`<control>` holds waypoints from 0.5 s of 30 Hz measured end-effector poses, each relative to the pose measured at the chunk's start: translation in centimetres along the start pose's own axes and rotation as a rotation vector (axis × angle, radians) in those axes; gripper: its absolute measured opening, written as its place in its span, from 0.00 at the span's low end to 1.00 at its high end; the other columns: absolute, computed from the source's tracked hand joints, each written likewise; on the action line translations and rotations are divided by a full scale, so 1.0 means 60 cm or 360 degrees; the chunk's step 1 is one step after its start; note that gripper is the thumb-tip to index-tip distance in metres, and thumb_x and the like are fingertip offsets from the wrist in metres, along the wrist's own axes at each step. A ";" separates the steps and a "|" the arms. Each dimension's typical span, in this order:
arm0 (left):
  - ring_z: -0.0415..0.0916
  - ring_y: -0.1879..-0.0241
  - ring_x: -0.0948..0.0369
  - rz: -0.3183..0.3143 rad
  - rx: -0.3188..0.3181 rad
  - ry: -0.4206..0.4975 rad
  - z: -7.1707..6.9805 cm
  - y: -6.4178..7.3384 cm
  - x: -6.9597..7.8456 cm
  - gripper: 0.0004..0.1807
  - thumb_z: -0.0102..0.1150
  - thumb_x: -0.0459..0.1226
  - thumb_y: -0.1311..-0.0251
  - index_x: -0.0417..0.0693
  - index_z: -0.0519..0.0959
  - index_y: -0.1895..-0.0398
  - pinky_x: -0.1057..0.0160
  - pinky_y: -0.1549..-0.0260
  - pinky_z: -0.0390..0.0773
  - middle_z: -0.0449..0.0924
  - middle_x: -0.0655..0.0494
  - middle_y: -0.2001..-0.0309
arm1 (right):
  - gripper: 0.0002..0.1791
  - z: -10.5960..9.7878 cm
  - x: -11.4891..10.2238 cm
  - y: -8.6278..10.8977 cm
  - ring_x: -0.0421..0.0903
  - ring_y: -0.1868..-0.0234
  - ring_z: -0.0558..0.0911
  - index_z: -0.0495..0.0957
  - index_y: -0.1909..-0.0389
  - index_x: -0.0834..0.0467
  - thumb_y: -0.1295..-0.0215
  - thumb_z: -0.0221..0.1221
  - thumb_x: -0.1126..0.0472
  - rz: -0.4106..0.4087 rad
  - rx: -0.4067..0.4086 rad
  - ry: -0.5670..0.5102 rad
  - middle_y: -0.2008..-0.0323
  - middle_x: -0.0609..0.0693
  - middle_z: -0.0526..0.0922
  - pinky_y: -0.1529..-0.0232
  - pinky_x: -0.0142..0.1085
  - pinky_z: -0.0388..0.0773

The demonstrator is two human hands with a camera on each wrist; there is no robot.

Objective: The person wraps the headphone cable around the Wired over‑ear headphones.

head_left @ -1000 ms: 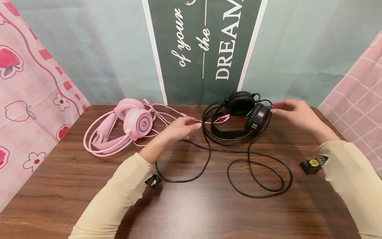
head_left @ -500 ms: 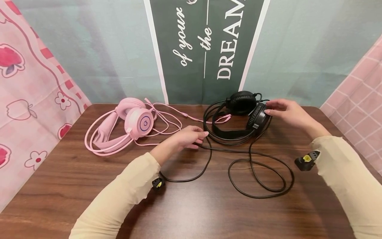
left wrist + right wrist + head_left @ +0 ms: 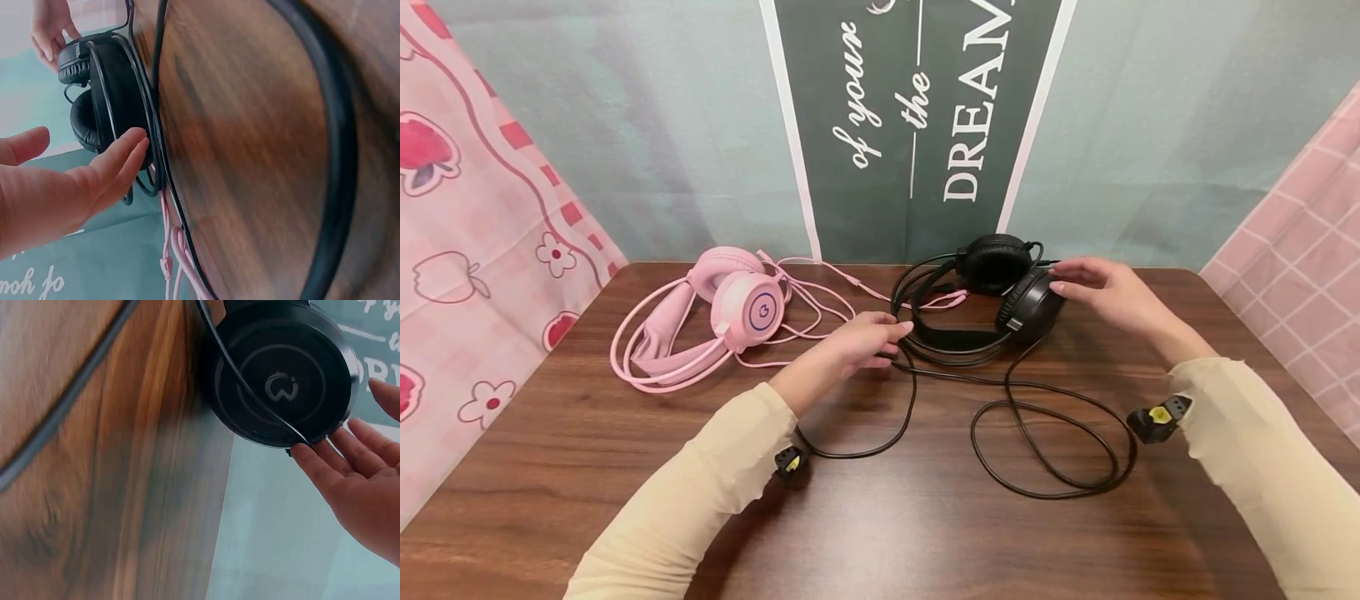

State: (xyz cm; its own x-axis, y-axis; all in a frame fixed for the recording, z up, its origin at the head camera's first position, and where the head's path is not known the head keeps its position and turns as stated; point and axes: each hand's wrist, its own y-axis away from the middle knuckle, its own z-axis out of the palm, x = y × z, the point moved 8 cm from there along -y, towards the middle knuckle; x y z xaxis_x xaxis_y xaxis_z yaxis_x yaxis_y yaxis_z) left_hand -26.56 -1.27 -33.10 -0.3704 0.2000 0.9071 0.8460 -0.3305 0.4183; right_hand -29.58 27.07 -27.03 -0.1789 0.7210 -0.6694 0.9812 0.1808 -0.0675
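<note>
Black headphones (image 3: 1037, 307) lie on the table at the back, right of the middle, with their headband side toward my left hand. My right hand (image 3: 1108, 293) touches the outer ear cup; in the right wrist view its extended fingertips rest against the rim of that ear cup (image 3: 281, 381). My left hand (image 3: 863, 340) is beside the headband, fingers extended and thumb apart. In the left wrist view nothing lies in its palm, and whether its fingertips touch the headband (image 3: 122, 94) I cannot tell. The black cable (image 3: 1060, 496) spreads in loops toward the front.
Pink headphones (image 3: 752, 312) lie at the back left, their pink cable (image 3: 820, 292) running toward and behind the black pair. A hanging cloth with lettering (image 3: 917, 125) borders the table's (image 3: 880, 533) back edge. Patterned pink cloths hang at both sides.
The black headphones have shifted slightly left, with my right hand moving left against the ear cup. My left hand has come nearer the front, then moved a little left.
</note>
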 end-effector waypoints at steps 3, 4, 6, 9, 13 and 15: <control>0.61 0.40 0.46 0.0011 0.0057 0.0000 -0.016 0.002 0.005 0.31 0.48 0.39 0.35 0.34 0.52 0.34 0.50 0.43 0.66 0.60 0.39 0.38 | 0.27 0.013 -0.010 0.004 0.31 0.52 0.71 0.69 0.43 0.61 0.37 0.54 0.48 -0.0004 -0.0014 -0.0017 0.45 0.59 0.72 0.54 0.26 0.66; 0.61 0.40 0.46 0.0013 0.0082 -0.0006 -0.022 0.003 0.006 0.31 0.48 0.39 0.35 0.34 0.52 0.34 0.51 0.43 0.66 0.60 0.40 0.38 | 0.27 0.017 -0.015 0.004 0.34 0.50 0.71 0.69 0.43 0.61 0.37 0.54 0.48 -0.0015 -0.0020 -0.0022 0.45 0.59 0.72 0.53 0.27 0.67; 0.61 0.40 0.47 0.0014 0.0121 -0.0013 -0.033 0.005 0.008 0.31 0.48 0.39 0.35 0.35 0.53 0.34 0.51 0.43 0.66 0.60 0.40 0.38 | 0.26 0.025 -0.023 0.006 0.41 0.48 0.71 0.69 0.42 0.60 0.36 0.54 0.49 -0.0029 -0.0030 -0.0028 0.45 0.58 0.72 0.52 0.28 0.67; 0.61 0.41 0.47 0.0017 0.0172 -0.0019 -0.049 0.007 0.008 0.30 0.48 0.40 0.35 0.35 0.53 0.34 0.52 0.44 0.67 0.59 0.40 0.38 | 0.25 0.036 -0.037 0.010 0.45 0.47 0.72 0.70 0.43 0.60 0.36 0.54 0.50 -0.0054 -0.0044 -0.0058 0.45 0.57 0.73 0.53 0.28 0.68; 0.61 0.42 0.48 0.0006 0.0244 -0.0009 -0.071 0.010 0.008 0.32 0.48 0.41 0.35 0.36 0.52 0.33 0.53 0.45 0.68 0.59 0.41 0.39 | 0.23 0.053 -0.058 0.014 0.37 0.49 0.72 0.71 0.43 0.59 0.36 0.54 0.52 -0.0127 -0.0078 -0.0121 0.46 0.55 0.74 0.55 0.24 0.69; 0.60 0.42 0.49 -0.0004 0.0279 -0.0011 -0.082 0.010 0.008 0.33 0.48 0.41 0.35 0.37 0.51 0.33 0.53 0.45 0.68 0.59 0.40 0.39 | 0.23 0.061 -0.068 0.015 0.34 0.50 0.72 0.71 0.44 0.59 0.36 0.55 0.52 -0.0161 -0.0102 -0.0156 0.46 0.55 0.74 0.56 0.23 0.70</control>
State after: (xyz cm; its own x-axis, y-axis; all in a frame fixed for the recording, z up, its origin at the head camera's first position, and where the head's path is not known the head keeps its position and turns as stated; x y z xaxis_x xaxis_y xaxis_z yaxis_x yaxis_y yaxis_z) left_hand -28.13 -5.94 -32.17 -0.3707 0.2072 0.9053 0.8991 -0.1641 0.4057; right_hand -27.68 21.86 -27.04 -0.2658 0.6289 -0.7307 0.9513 0.2940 -0.0930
